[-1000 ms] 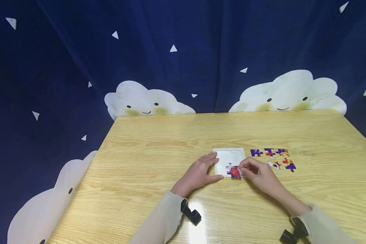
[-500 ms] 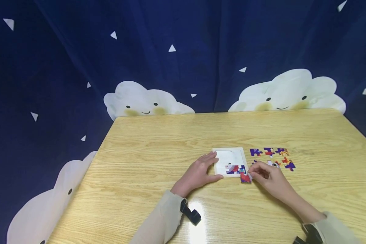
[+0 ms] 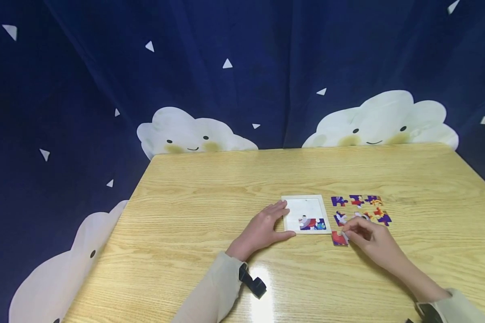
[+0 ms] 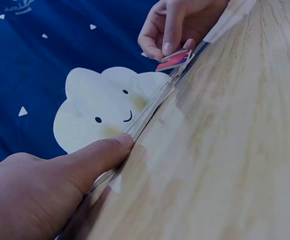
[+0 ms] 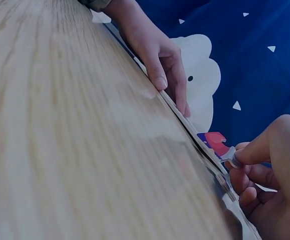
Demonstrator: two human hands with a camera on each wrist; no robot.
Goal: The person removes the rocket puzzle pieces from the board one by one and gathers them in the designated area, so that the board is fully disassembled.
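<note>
A white puzzle tray [image 3: 306,197] lies on the table, with joined red, purple and blue pieces [image 3: 312,224] along its lower side. My left hand [image 3: 262,231] rests at the tray's left side, fingers on the rim and thumb [image 4: 102,156] stretched along the lower left corner. Just off the tray's lower right corner, my right hand [image 3: 373,240] pinches a red and purple puzzle piece [image 3: 339,238] between thumb and fingertips. The right wrist view shows the piece [image 5: 214,142] held by its grey edge, its far side jutting out from the fingers.
Right of the tray lie several loose puzzle pieces in two rows, among them a purple one [image 3: 339,201] and a yellow and purple one [image 3: 383,217]. The wooden table [image 3: 210,179] ends at a dark blue curtain [image 3: 210,67] with clouds.
My right hand has drawn the red piece from over the tray's lower edge to the right, off the tray, uncovering the joined pieces and a blue corner. My left hand has stayed put.
</note>
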